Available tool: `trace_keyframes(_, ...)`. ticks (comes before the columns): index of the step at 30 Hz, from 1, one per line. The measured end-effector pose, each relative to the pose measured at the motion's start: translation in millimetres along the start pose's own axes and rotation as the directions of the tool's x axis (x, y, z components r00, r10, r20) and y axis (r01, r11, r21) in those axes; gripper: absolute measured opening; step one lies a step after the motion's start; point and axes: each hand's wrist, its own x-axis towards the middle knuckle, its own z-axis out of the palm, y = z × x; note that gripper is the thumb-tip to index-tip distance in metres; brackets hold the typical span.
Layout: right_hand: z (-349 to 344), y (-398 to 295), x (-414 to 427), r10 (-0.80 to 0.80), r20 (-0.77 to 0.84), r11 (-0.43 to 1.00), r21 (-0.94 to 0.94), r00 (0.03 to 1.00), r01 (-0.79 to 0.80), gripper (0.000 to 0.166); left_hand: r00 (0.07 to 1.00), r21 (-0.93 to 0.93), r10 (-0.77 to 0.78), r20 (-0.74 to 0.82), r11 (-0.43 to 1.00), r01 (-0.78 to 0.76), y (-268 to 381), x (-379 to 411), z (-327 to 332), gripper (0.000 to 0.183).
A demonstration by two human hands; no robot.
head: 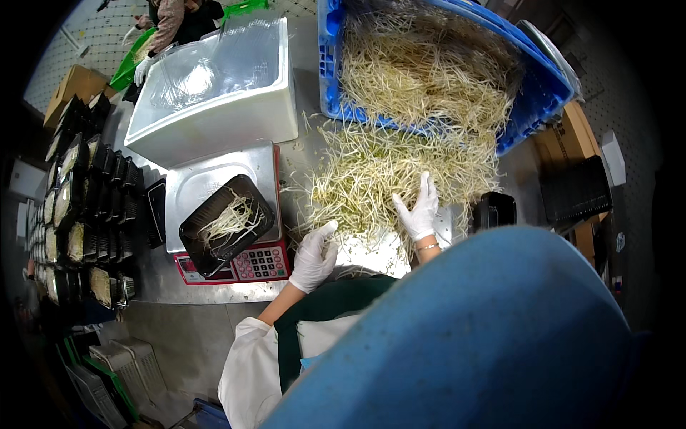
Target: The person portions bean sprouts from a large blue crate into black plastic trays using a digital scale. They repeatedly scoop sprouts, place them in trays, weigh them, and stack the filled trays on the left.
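Note:
My right hand (419, 210), in a white glove, reaches to the near edge of a heap of bean sprouts (370, 171), fingers extended against them. My left hand (315, 256), also gloved, is at the heap's near left corner with its fingers partly curled; whether it holds any sprouts I cannot tell. Left of it a black plastic tray (195, 230) with some sprouts (233, 220) in it lies slantwise on the steel pan of a red electronic scale (262, 263). Behind the heap, a tipped blue plastic crate (331, 80) is full of more sprouts.
A white foam box (214, 128) holding clear plastic lids (244, 53) stands behind the scale. Filled trays are stacked at the left (80, 193). Empty black trays (576, 190) lie at the right, another (496, 209) by the heap. Beyond the box a co-worker's gloved hand (143, 69) touches a green basket (123, 69).

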Motion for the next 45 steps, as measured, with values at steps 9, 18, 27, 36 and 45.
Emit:
trace_keyframes(9,49.2,44.8,236.9,0.276,0.083,0.815,0.508,0.958,-0.279,0.093,0.996,0.374,0.053,-0.075,0.927,-0.021,-40.3,-1.2,14.4,0.052)
trace_keyframes(18,84.0,11.2,329.7,0.776,0.076,0.549,0.409,0.626,-0.729,0.111,0.981,0.344,-0.177,-0.078,0.919,0.193,-35.5,12.5,14.1,0.042)
trace_keyframes(27,85.5,31.8,255.2,0.419,0.026,0.826,0.403,0.908,-0.393,0.087,0.981,0.225,-0.135,-0.140,0.960,0.164,-37.8,20.5,19.2,0.043)
trace_keyframes(36,55.5,-75.1,301.5,-0.307,0.215,0.899,-0.255,0.927,0.357,0.080,0.976,0.219,-0.175,-0.133,0.955,0.201,-39.5,18.2,22.1,0.045)
trace_keyframes(45,137.0,-85.2,267.8,-0.276,0.368,0.887,-0.259,0.888,0.383,0.016,0.972,0.175,-0.186,-0.145,0.962,0.210,-49.0,1.0,9.4,0.045)
